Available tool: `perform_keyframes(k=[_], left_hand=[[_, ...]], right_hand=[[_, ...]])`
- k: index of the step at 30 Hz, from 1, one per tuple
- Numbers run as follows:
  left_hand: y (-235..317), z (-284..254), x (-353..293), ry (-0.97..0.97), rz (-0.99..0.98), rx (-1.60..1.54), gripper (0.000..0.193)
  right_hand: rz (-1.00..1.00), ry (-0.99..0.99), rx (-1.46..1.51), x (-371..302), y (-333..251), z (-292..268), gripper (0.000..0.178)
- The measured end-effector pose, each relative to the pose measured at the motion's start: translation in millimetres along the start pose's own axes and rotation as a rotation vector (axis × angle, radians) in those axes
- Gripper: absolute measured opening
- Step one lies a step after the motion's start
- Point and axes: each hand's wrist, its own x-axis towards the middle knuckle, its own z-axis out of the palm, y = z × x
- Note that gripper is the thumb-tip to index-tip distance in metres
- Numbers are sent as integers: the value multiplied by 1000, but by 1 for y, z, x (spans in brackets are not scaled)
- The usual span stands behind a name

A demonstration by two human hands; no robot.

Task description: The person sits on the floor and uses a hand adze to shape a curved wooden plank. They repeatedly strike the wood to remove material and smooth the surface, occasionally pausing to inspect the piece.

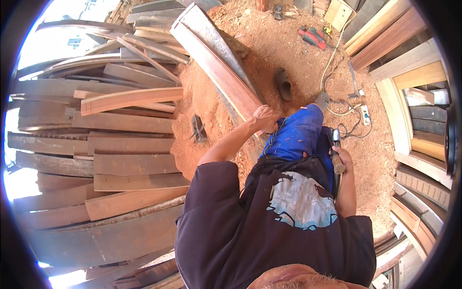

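My left hand (264, 118) is closed over the near end of a long reddish wooden board (216, 72), beside my bent knee in blue trousers. The board slants away to the upper left and lies along a greyish plank (219, 41). Some of the left fingers are hidden. By my right thigh, my right hand (342, 158) is wrapped round a hammer (338, 164) with a wooden handle and a shiny metal end. On the sawdust left of the board stands a small dark wooden hand plane (198, 129).
Stacked planks (134, 139) fill the left side. Ahead lie a dark hollow piece (283, 84), a red and black power tool (314, 37), loose cables (332, 62) and a white power strip (365, 115). Wooden frames (423, 77) lean at right. Sawdust covers the ground (375, 159).
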Motion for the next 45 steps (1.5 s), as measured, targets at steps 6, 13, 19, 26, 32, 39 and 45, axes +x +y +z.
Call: perform_keyframes(k=[6,13,19,26,32,39,45], left_hand=[[-1,35,-66,684,-316,22,65],[-91,67,-101,724,-1322,-1012,148],[-80,68,-69,572,-1328,-1076,156],[-79,67,-76,619,-1320,-986,151],[-81,72,-92,619,-1322,-926,148],[-120,133,-146,892,-965,-1544,95],[-125,91,-134,931,-874,-1495,61]], right_hand=[[-54,-8,-91,11,1,-5,29],[-52,-33,-23,8,-10,11,28],[-50,-6,-69,9,-11,19,29],[-70,-35,-143,8,-22,25,30],[-97,-71,-107,22,-21,20,31],[-88,-60,-122,16,-30,32,29],[-93,-47,-82,21,-26,33,30]])
